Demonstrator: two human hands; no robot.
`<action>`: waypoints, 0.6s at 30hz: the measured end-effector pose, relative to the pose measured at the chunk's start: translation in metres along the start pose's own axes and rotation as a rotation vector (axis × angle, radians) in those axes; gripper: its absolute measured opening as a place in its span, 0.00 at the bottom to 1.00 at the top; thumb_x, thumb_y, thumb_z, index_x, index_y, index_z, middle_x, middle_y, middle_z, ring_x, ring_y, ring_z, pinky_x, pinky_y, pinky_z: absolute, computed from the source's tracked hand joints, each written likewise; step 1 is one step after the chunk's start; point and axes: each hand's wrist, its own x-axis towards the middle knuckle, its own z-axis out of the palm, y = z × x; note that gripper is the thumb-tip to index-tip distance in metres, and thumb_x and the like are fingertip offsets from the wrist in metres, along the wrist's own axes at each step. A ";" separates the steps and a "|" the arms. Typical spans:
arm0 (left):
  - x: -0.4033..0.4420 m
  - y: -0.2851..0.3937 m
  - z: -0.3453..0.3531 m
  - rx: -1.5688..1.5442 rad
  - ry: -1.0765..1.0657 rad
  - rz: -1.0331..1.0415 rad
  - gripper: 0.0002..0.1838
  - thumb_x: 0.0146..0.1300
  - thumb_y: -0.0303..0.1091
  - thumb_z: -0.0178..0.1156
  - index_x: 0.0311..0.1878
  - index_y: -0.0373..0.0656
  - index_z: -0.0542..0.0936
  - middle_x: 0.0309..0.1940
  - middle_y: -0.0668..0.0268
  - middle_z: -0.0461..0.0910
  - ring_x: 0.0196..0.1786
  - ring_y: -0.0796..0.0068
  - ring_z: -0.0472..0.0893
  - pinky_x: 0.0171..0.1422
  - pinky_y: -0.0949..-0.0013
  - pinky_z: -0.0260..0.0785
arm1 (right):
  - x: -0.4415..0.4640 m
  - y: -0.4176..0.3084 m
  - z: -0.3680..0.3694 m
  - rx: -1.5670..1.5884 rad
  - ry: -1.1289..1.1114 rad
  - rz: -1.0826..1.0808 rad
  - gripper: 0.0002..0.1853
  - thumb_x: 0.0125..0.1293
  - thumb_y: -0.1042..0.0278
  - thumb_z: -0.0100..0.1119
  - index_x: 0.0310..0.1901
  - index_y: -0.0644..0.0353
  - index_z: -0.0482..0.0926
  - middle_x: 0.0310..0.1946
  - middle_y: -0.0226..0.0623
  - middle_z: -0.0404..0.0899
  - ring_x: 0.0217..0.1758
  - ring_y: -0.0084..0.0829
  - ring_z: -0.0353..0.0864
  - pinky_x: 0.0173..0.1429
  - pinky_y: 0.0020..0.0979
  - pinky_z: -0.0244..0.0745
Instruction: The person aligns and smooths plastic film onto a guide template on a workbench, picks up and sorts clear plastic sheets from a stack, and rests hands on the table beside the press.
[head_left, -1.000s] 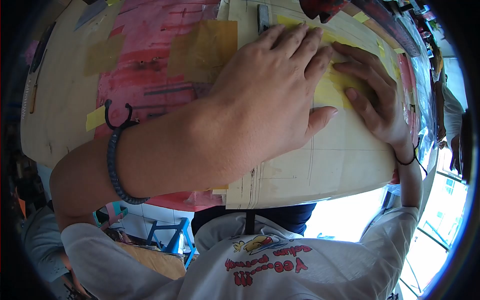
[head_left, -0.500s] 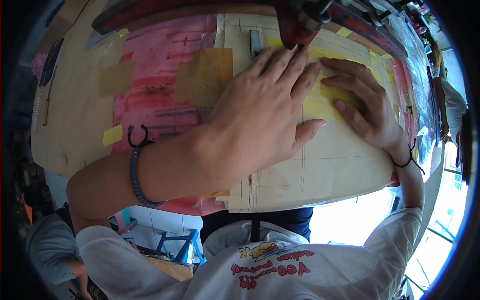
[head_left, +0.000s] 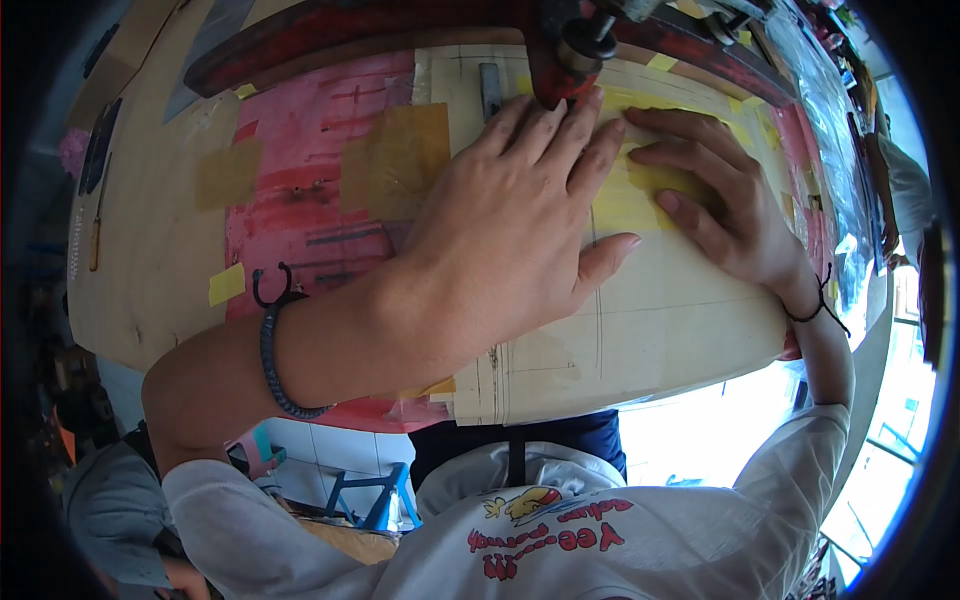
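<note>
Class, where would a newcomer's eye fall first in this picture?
Probably on the left hand, palm down mid-picture, with a dark braided bracelet around its forearm. Next, the worn red metal bar across the top, then the pink-red strip left of that hand and the yellow patch by the right hand.

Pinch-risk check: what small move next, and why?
Probably ease the left hand slightly toward the body: its fingertips lie right by the pointed dark-red metal part, contact unclear. The right hand, fingers bent over the flat yellow patch, sits farther from that point, so it could likely stay.
</note>
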 end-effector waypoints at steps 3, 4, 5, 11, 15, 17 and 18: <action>0.001 0.000 -0.003 0.001 -0.028 0.012 0.39 0.73 0.58 0.51 0.72 0.31 0.70 0.71 0.43 0.71 0.72 0.49 0.72 0.82 0.53 0.55 | -0.001 0.000 0.001 0.011 0.015 -0.011 0.16 0.67 0.71 0.62 0.56 0.63 0.82 0.66 0.49 0.76 0.68 0.51 0.76 0.71 0.46 0.70; 0.002 0.000 -0.005 0.006 -0.038 0.016 0.39 0.73 0.58 0.51 0.72 0.31 0.70 0.71 0.43 0.71 0.72 0.49 0.72 0.81 0.53 0.56 | 0.000 0.000 0.000 0.013 0.024 -0.021 0.16 0.67 0.71 0.62 0.56 0.63 0.82 0.66 0.49 0.77 0.68 0.51 0.76 0.71 0.46 0.70; 0.003 -0.001 -0.006 -0.003 -0.051 0.019 0.39 0.73 0.57 0.52 0.73 0.31 0.68 0.72 0.42 0.69 0.71 0.46 0.71 0.80 0.51 0.57 | 0.000 0.000 0.000 0.017 0.026 -0.021 0.17 0.67 0.70 0.62 0.56 0.63 0.82 0.66 0.49 0.77 0.68 0.52 0.76 0.71 0.46 0.70; 0.005 -0.002 -0.010 -0.020 -0.083 0.028 0.39 0.73 0.54 0.54 0.76 0.31 0.64 0.75 0.39 0.63 0.71 0.42 0.70 0.78 0.48 0.59 | -0.001 0.001 -0.001 0.004 0.034 -0.024 0.17 0.67 0.67 0.64 0.55 0.62 0.81 0.65 0.47 0.77 0.67 0.51 0.76 0.70 0.47 0.69; 0.006 -0.002 -0.012 -0.036 -0.116 0.037 0.40 0.73 0.53 0.54 0.76 0.31 0.62 0.76 0.39 0.61 0.72 0.42 0.70 0.79 0.48 0.59 | -0.003 0.002 0.001 0.034 0.062 -0.028 0.17 0.67 0.67 0.64 0.56 0.61 0.81 0.64 0.47 0.78 0.66 0.49 0.76 0.71 0.47 0.67; 0.006 -0.001 -0.014 -0.054 -0.131 0.043 0.40 0.73 0.53 0.55 0.77 0.30 0.62 0.76 0.39 0.60 0.72 0.42 0.69 0.79 0.48 0.59 | -0.003 0.002 0.000 0.037 0.070 -0.028 0.17 0.67 0.67 0.64 0.56 0.61 0.81 0.64 0.46 0.78 0.66 0.49 0.76 0.71 0.47 0.67; 0.007 -0.002 -0.015 -0.062 -0.135 0.047 0.40 0.73 0.52 0.55 0.77 0.30 0.61 0.76 0.39 0.60 0.72 0.42 0.69 0.79 0.48 0.58 | -0.003 0.002 -0.001 0.051 0.056 -0.024 0.17 0.67 0.67 0.64 0.56 0.62 0.81 0.65 0.47 0.77 0.67 0.50 0.75 0.72 0.48 0.67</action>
